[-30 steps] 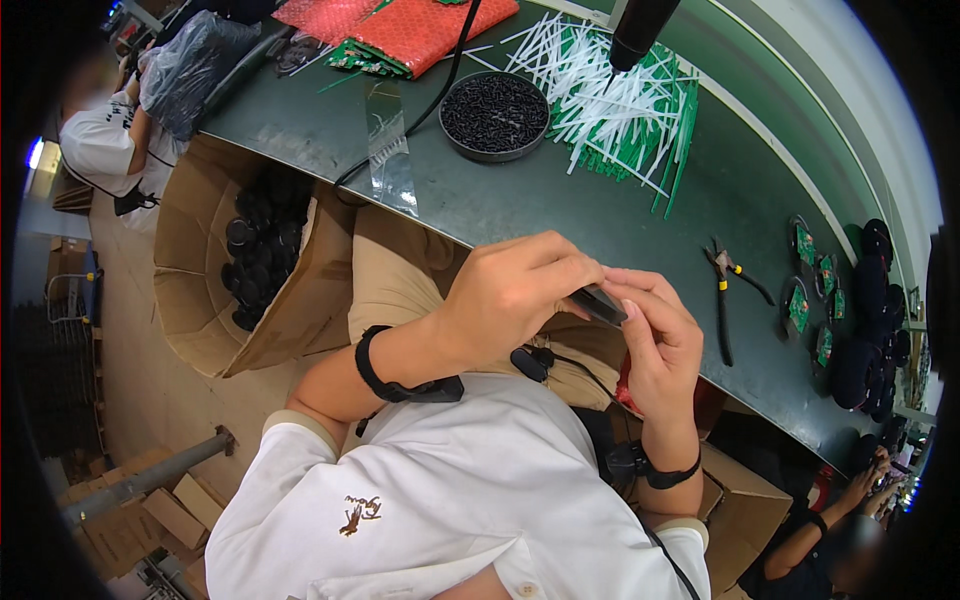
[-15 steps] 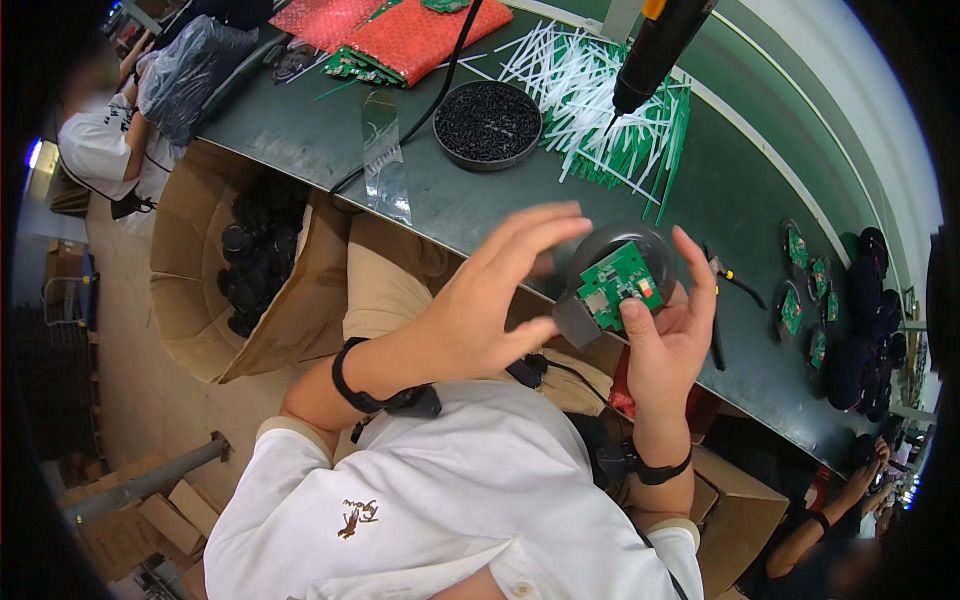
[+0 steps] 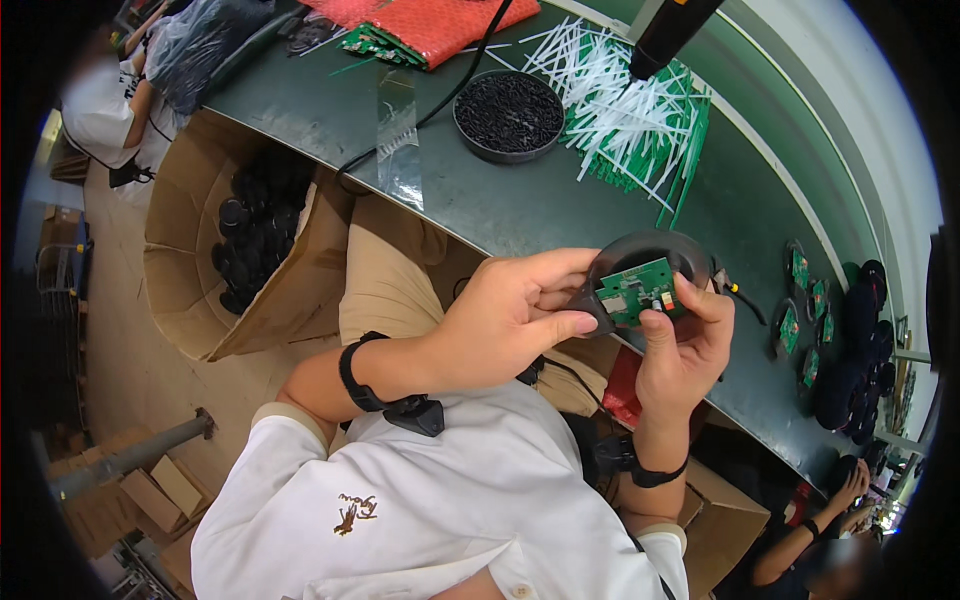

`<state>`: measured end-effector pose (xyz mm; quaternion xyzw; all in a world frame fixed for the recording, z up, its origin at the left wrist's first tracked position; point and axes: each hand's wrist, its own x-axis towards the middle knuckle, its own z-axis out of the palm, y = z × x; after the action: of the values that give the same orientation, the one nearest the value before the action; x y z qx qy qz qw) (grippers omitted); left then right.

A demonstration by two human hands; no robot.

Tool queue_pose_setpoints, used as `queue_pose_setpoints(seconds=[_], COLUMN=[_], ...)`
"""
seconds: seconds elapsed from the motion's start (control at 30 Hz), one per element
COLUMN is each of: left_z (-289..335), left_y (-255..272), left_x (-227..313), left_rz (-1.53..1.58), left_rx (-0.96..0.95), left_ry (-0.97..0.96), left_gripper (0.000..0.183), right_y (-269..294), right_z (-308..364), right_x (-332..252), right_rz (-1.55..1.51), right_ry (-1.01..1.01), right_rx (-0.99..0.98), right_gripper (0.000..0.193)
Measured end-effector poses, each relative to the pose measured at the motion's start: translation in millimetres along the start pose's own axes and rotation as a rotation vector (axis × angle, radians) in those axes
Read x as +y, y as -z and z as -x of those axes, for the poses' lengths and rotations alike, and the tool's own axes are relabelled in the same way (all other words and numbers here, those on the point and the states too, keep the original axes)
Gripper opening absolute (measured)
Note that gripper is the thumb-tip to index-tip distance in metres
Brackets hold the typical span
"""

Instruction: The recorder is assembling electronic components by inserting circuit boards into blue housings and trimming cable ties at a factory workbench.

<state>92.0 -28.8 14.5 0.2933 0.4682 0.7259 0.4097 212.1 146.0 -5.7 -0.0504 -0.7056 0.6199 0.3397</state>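
**L hand [image 3: 505, 315] held round black plastic case [image 3: 640, 247] w/ flat green circuit board [image 3: 628, 290] in it**

Hands, L to R: the L hand had a snug hold on the case's left end, thumb on the near side. The case was in front of the person, by the near edge of the flat dark green table [image 3: 470, 200]. The R hand [image 3: 690, 350] had thumb & pointer finger bent close to the board's right end, gap narrow; couldn't tell if they pinched it.

Risks: if the L thumb slid, the case could tip & drop. A hard R finger push could prob. bend the board or pop it out.

Containers, L to R: a big open brown cardboard box [image 3: 185, 240] had a pile of round black parts [image 3: 240, 250] in it. A shallow round black dish [image 3: 505, 155] on the table was full of tiny black bits [image 3: 510, 110]; a bump could spill them.
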Motion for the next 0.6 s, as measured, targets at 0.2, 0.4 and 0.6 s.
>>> queue_pose_setpoints(seconds=[0.2,0.4,0.6], left_z=[2,3,2], left_y=[0,6,9], left_x=[1,-5,-11], left_rz=[0.049,0.017,-0.074], left_rx=[0.035,-0.002,0.018], left_ry=[0.005,0.023,-0.020], left_gripper=[0.052,0.062,0.066], right_y=[4,6,7], right_z=[-4,-11,-16], right_x=[-5,-5,-4], right_rz=[-0.020,0.042,0.087], right_ry=[-0.043,-0.047,0.028], right_rx=[-0.036,-0.069,-0.137], right_gripper=[0.034,0.034,0.034])
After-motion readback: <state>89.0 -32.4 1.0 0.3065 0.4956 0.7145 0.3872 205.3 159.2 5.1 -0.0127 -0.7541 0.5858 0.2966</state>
